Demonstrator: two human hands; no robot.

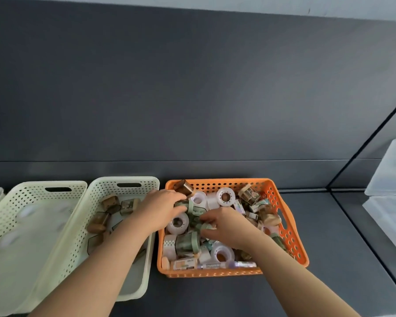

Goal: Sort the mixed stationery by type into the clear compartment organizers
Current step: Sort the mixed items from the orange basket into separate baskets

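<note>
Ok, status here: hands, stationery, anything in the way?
Left hand grips green tape roll, right hand grips second green tape roll, both inside orange basket. Brown tape rolls in cream basket. White tape rolls crowd both hands.

On the table [329,225], left basket [32,186], middle basket [124,181] and right basket [293,236] stand in a row. Tape rolls [225,196] fill the right basket, with left hand [162,209] and right hand [229,225] in it. Clear boxes [391,170] lie well to the right
</note>
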